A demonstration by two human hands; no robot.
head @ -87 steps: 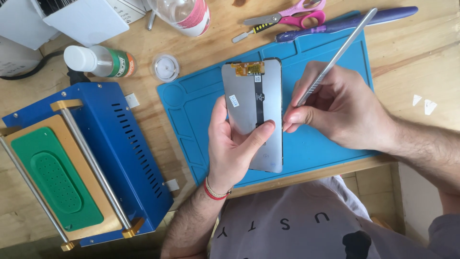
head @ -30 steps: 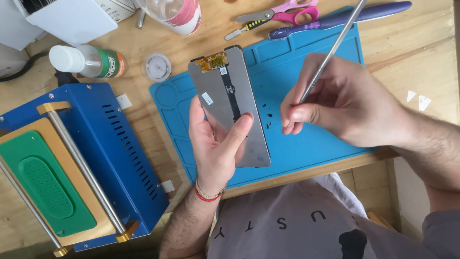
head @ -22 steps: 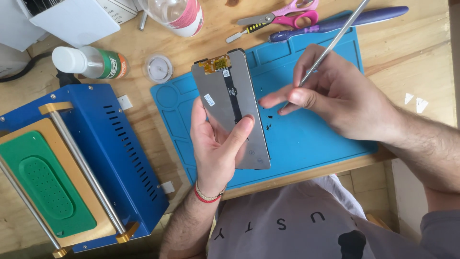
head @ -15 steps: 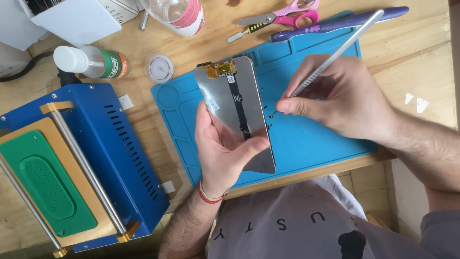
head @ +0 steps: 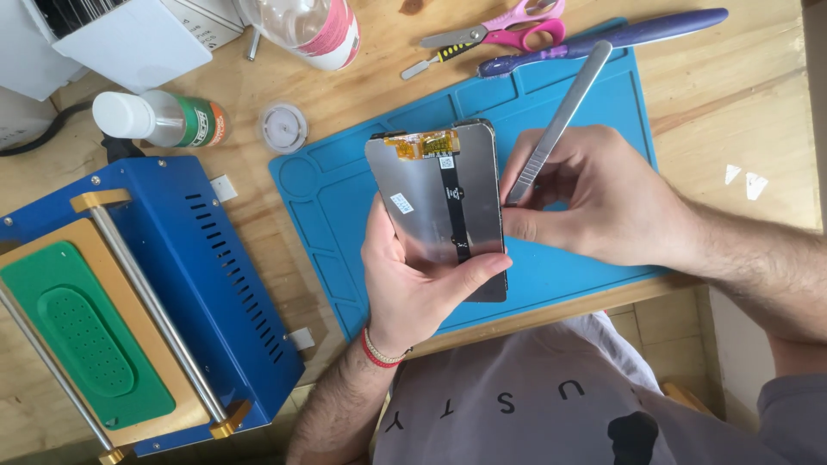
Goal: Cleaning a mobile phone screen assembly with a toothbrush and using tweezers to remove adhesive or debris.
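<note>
**Phone screen panel held over the mat, metal tool at its right edge**

Far left: blue machine (head: 172, 284) with a green perforated pad (head: 82, 331) on a tan bed and two metal rods across it. It sits on the wooden tabletop (head: 741, 129). Above it, a small clear bottle (head: 159, 119) with a white cap lies on its side; a round clear lid (head: 282, 127) lies just beside it.

Centre: blue work mat (head: 345, 207) with moulded compartments. Left hand (head: 413, 284) is closed around the phone screen panel (head: 435, 202), thumb across its lower part, fingers behind. Panel is back side up, above the mat, grey, with a black ribbon down the middle and an orange flex strip at the top. Red band at the wrist.

Right: right hand (head: 603, 207) is pinched on a flat metal tool (head: 560, 120), its lower end at the panel's right edge; actual contact cannot be told. Handle slants up and right.

Top right: pink-handled scissors (head: 508, 26) and a purple tool (head: 603, 39) lie along the mat's far edge.
</note>
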